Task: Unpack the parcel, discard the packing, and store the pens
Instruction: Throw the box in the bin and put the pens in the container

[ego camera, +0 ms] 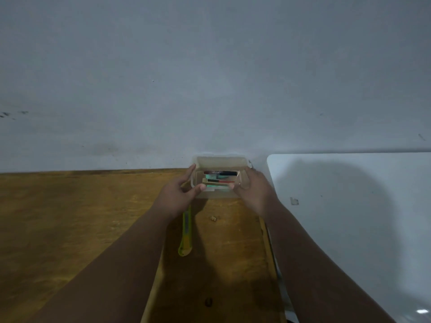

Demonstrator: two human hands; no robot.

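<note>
Item: translucent box [219, 163], at the far edge of the wooden table [70, 217], against the wall [210, 78]; contents, pens [221, 181] lying flat inside, some dark, one with red, exact count unclear. Left hand [179, 194] clasped on the box's left end, thumb over the near rim; right hand [254, 190] clasped on its right end. Whether the box rests on the table or is held just off it cannot be told. Also present: yellow-green cutter [185, 231], near side, lying between the forearms; white table [349, 206] to the right; small crumb [213, 218] on the wood. No parcel or packing visible. Risks, as judged: box tipping if one hand lets go first, spilling pens; a forearm dragging across the cutter; box set too near the gap between tables and sliding off
</note>
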